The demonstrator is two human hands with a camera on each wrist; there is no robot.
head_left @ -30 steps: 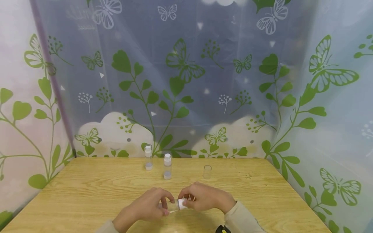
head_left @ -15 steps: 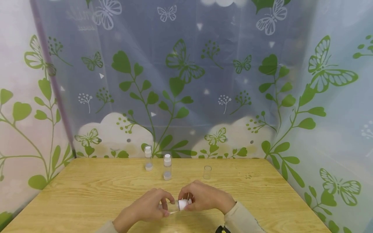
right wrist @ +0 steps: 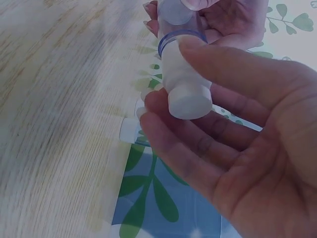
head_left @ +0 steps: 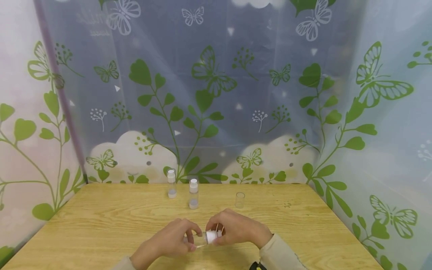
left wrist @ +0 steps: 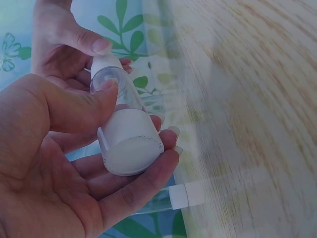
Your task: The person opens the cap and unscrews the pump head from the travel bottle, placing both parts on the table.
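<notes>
A curtain-like backdrop (head_left: 216,108) printed with green leaves, butterflies and pale clouds fills the upper part of the head view and runs down both sides. Below it, a wood-grain table (head_left: 101,213) spans the lower part of the frame. A person's two forearms enter from the bottom edge, with beige sleeves (head_left: 280,253). The left hand (head_left: 173,236) and right hand (head_left: 236,227) come close together at bottom centre, both gripping one clear-bodied bottle (head_left: 210,237), which lies roughly sideways between them. The left hand holds its base end, thumb on the clear barrel and fingers curled round the white base (left wrist: 131,144). The right hand pinches the white stepped top (right wrist: 185,74), thumb above, fingers beneath. Two similar bottles stand upright just left of centre: the nearer bottle (head_left: 194,194) and, further left, the farther bottle (head_left: 171,183). At the bottom edge, right of centre, a black object with a yellow patch (head_left: 258,266) is cut off. A clear cylindrical cap (head_left: 240,200) stands beyond the right hand.
</notes>
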